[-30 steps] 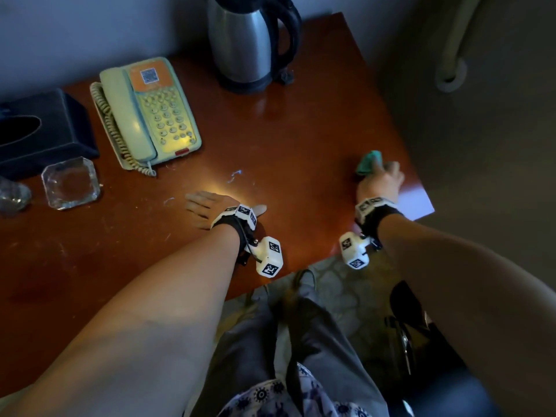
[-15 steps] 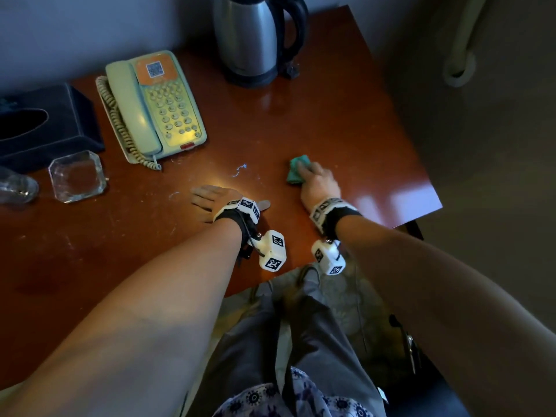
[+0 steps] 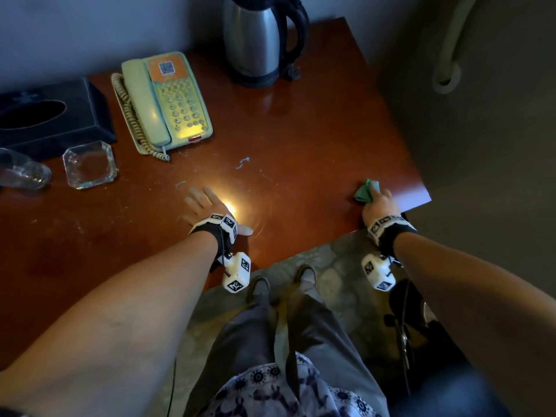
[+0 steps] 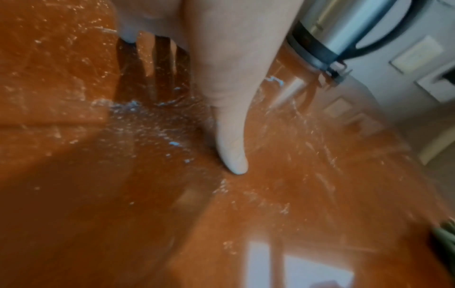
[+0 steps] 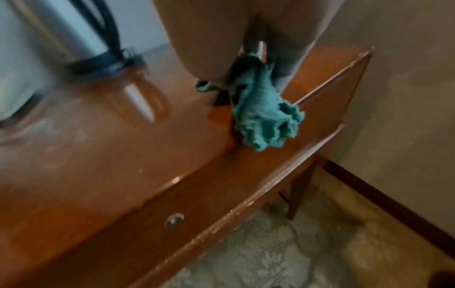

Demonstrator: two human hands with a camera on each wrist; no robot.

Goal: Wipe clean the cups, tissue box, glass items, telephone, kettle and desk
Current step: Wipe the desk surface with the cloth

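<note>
Head view: green cloth bunched under gripping right hand at desk corner, left hand flat, fingers spread.

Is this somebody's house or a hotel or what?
Probably a hotel room, though I can't be sure. A wooden desk holds a corded telephone, a steel kettle and a dark tissue box, the set hotels usually put out for guests.

Probably hotel room: desk telephone, kettle.
</note>
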